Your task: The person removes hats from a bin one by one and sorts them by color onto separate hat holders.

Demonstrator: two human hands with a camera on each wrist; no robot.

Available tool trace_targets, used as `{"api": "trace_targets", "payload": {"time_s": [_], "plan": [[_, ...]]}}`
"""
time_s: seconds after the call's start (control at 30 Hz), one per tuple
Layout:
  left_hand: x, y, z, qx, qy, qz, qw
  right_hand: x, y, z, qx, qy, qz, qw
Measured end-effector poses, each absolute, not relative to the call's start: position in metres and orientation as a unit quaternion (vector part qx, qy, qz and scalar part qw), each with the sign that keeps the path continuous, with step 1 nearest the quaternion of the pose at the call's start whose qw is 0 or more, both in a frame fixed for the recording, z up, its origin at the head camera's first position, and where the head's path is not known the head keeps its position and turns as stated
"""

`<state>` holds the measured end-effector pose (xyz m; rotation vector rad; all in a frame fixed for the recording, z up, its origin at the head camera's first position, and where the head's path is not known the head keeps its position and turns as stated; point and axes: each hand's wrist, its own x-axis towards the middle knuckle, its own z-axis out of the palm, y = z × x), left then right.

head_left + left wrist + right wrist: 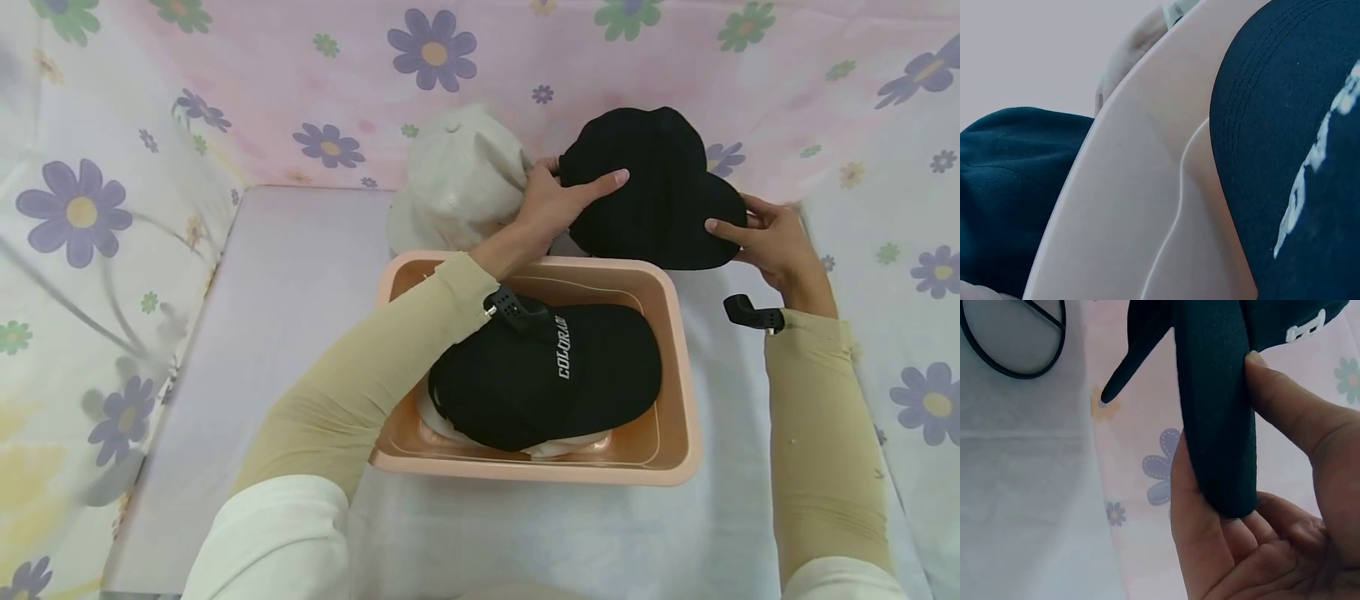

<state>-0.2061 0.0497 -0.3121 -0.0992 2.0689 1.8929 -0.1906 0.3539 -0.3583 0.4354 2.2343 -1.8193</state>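
Observation:
Over the far right side of the table, both hands hold a plain-looking black cap (652, 192). My left hand (551, 204) grips its left side, thumb on top and fingers behind. At the other end my right hand (776, 242) pinches the brim (1219, 425) between thumb and fingers; white lettering (1307, 328) shows on the cap there. In front of the hands is a peach tub (525, 472). A second black cap (510, 375) lettered "COLORADO" lies in it, brim to the right, over pale fabric (562, 446). The left forearm crosses above the tub.
A cream cap (461, 167) stands behind the tub, against the pink flowered backdrop (270, 75). Flowered cloth walls (67, 333) bound the table at both sides. The right wrist view shows a thin black loop (1022, 376) on the pale table cover.

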Motion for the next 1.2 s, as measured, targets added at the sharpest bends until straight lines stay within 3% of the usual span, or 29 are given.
{"api": "trace_targets", "payload": {"time_s": [1.03,1.2], "plan": [[-0.21,0.053,-0.316,-0.047,0.733,0.651,0.189,-0.187,0.351,-0.361,0.161,0.79,-0.59,0.05],[-0.206,0.052,-0.31,-0.029,0.75,0.633,0.187,-0.18,0.347,-0.352,0.156,0.847,-0.5,0.087]]}}
